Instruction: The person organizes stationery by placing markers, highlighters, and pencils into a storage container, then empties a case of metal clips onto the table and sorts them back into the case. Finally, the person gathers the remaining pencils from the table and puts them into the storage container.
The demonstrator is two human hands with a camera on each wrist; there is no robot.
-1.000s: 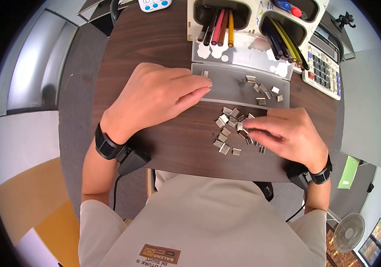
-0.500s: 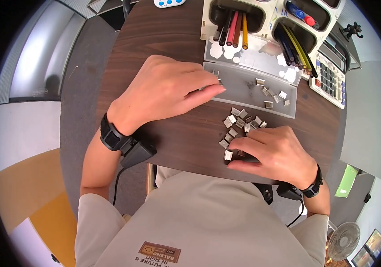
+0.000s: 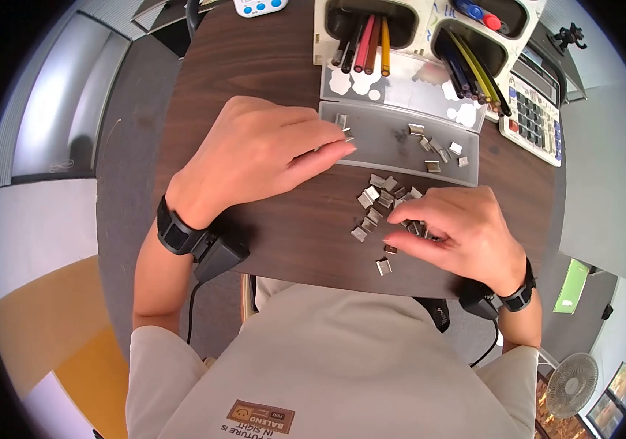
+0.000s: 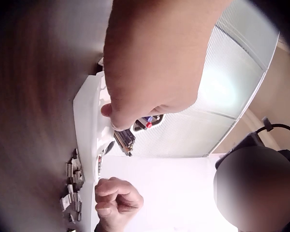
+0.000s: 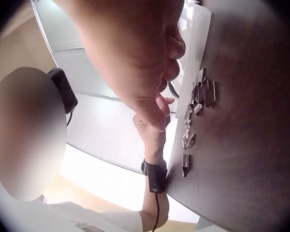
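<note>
My left hand point(image 3: 265, 150) hovers at the left end of a grey plastic pencil case point(image 3: 379, 150). Its thumb and index fingertips come close together beside a small metal paper clip point(image 3: 349, 137) in the case, with a second clip point(image 3: 341, 119) just behind. Over a pile of similar metal clips point(image 3: 370, 196) on the table, my right hand point(image 3: 466, 230) has thumb and index spread apart, nothing pinched between them. It hides part of the pile. One single clip point(image 3: 384, 266) lies apart, nearer the table's front edge. In the right wrist view the clips point(image 5: 198, 96) lie beyond my right fingers.
Several more clips point(image 3: 432, 166) lie at the case's right end. Behind its raised lid point(image 3: 400, 86) stands a white organizer point(image 3: 430, 33) with pencils and markers. A calculator point(image 3: 536, 121) is at the right. The dark wooden table point(image 3: 291, 241) stretches toward my body.
My right hand has come away from the pile's middle toward the table's front edge and spread its thumb and index. One clip lies nearer that edge. My left fingertips have parted slightly from their clip.
</note>
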